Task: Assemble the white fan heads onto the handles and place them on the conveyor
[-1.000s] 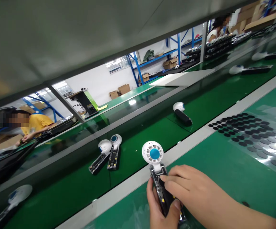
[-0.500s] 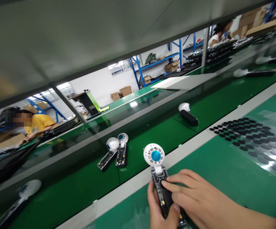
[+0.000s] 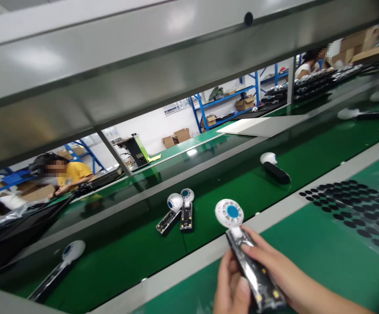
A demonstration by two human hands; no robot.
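Both hands hold a handheld device (image 3: 250,266) with a white, vented round head, a blue centre and a long black body under a glossy clear face. My left hand (image 3: 231,283) wraps the left side of the body, thumb on its lower part. My right hand (image 3: 274,261) grips the right side; one fingertip presses the face just below the white neck, hiding what lies under it. To the right lies a clear sheet of black round stickers (image 3: 356,205) on the green tabletop (image 3: 310,257).
Beyond a grey rail (image 3: 169,277) runs a green belt (image 3: 124,261). On it lie two crossed devices (image 3: 186,211), a face-down one (image 3: 276,170) and another at left (image 3: 61,266). A metal beam (image 3: 143,83) spans above. Co-workers sit across, one in a yellow shirt (image 3: 74,172).
The view has shifted, so most things sit further right. My right hand's fingers have moved from pressing a black disc on the body to gripping its side. The device's face now shows more glare.
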